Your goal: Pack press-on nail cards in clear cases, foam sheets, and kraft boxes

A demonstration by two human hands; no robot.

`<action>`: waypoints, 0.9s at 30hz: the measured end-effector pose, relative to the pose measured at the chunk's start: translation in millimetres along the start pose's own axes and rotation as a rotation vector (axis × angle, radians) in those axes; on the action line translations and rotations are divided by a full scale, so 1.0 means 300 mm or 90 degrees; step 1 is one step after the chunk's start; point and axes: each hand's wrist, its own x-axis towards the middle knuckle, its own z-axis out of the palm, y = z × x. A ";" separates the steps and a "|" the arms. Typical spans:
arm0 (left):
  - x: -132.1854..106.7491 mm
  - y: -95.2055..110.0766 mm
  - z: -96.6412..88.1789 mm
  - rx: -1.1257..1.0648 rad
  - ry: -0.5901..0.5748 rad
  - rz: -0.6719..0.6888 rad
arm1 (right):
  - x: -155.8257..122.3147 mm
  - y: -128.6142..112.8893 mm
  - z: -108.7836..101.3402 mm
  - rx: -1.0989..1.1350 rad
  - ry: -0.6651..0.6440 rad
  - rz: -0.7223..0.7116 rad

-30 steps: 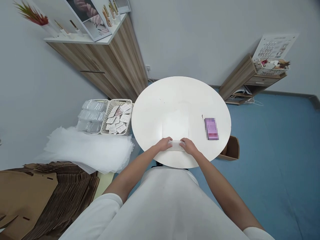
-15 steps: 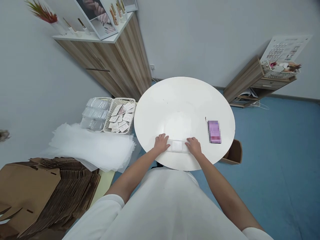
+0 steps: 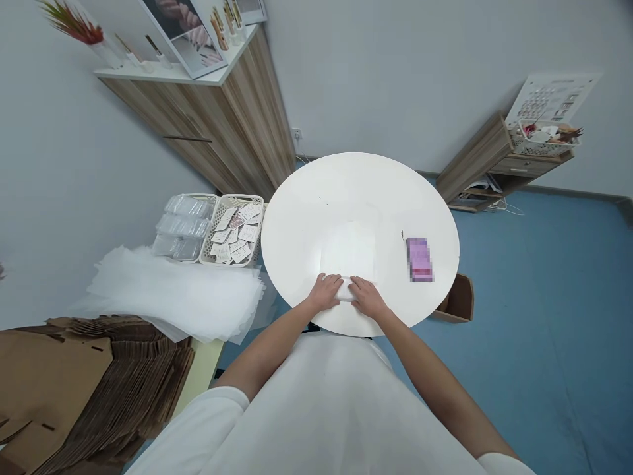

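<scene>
My left hand (image 3: pixel 326 291) and my right hand (image 3: pixel 364 294) rest close together at the near edge of the round white table (image 3: pixel 361 198). Both press down on a small white folded piece (image 3: pixel 347 290) that shows only as a sliver between them. A thin white sheet (image 3: pixel 350 254) lies flat on the table just beyond my hands. The fingers of both hands are curled over the piece. A purple flat object (image 3: pixel 419 259) lies on the table to the right, apart from my right hand.
Left of the table stand two white baskets, one with clear packets (image 3: pixel 184 226) and one with small printed cards (image 3: pixel 236 231). A pile of white sheets (image 3: pixel 173 293) and stacked flat cardboard (image 3: pixel 99 382) lie nearer. A brown box (image 3: pixel 457 300) sits on the blue floor.
My hands were spread apart on the ends of the white piece half a second ago; now they have come together at its middle, covering most of it.
</scene>
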 end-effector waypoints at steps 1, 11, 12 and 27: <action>-0.002 -0.001 0.002 -0.001 0.000 0.002 | -0.002 0.002 0.006 0.003 0.002 0.004; -0.043 0.014 -0.016 -0.046 -0.035 0.054 | -0.074 -0.024 0.014 0.111 -0.013 0.042; -0.050 0.016 -0.017 -0.055 -0.046 0.060 | -0.088 -0.032 0.013 0.132 -0.019 0.052; -0.003 -0.011 -0.081 -0.145 -0.140 0.011 | -0.068 0.013 -0.098 0.330 -0.072 0.146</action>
